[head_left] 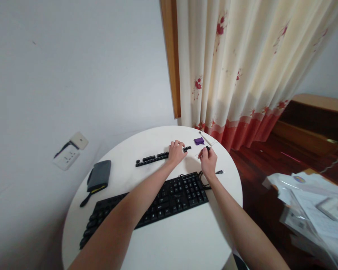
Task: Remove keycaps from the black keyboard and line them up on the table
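My left hand (pixel 175 153) is over a row of loose black keycaps (pixel 149 160) on the white table, its fingers bent and thumb apart from the forefinger. Its fingertips are at the keycaps, and the hand hides part of the row. To its right, my right hand (pixel 208 160) is closed around a small black object (pixel 207 148), mostly hidden by the fingers. Nearer me lies a black keyboard (pixel 169 198), partly covered by my left forearm. Its cable (pixel 204 183) is bundled beside my right wrist, with a USB plug (pixel 220 172) at its end.
A purple cloth (pixel 198 141) and a thin brush (pixel 205 138) lie at the far right of the round table (pixel 180 240). On the left is a grey pouch (pixel 99 175). Wall and curtain (pixel 208 75) stand behind; papers (pixel 318 213) are piled at right.
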`<state>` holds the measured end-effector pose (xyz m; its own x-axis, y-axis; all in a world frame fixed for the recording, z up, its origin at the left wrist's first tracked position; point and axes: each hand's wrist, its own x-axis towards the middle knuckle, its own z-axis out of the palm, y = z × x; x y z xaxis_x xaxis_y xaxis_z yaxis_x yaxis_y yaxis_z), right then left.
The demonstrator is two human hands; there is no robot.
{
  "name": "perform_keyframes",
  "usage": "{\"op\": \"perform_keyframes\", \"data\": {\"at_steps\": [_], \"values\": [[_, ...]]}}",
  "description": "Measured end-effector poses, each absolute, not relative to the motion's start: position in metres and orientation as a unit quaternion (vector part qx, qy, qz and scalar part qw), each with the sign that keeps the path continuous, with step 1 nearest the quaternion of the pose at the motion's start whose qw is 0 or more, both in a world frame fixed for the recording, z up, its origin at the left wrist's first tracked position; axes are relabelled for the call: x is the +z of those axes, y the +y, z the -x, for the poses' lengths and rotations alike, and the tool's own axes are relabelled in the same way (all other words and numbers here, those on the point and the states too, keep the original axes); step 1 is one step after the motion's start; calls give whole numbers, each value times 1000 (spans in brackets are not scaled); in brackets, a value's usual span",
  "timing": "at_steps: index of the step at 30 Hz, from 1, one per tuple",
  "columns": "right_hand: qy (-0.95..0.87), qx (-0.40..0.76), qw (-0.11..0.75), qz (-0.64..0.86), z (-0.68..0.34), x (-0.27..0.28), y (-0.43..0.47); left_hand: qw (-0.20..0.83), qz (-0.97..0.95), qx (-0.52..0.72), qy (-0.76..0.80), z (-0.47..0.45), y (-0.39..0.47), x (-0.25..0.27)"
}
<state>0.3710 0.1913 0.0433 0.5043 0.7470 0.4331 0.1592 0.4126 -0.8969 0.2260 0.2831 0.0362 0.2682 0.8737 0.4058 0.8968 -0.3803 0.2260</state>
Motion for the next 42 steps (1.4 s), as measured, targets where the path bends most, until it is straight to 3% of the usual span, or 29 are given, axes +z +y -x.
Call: {"op": "perform_keyframes", "data": {"at_steps": [9,15,24,35,42], "values": [[-473,240,698,481,-373,47,189,4,771,-290,-567,-214,274,62],[-654,346,535,408,-349,52,169,-143,814,-234,-512,-171,232,88],[-769,274,429,387,-322,53,149,-254,816,-178,-488,-129,137,82],[-808,325,361,334,-327,54,146,-231,828,-219,-462,-134,119,59],[-847,293,318,310,-334,61,143,-208,821,-216,-485,-139,119,49]]}}
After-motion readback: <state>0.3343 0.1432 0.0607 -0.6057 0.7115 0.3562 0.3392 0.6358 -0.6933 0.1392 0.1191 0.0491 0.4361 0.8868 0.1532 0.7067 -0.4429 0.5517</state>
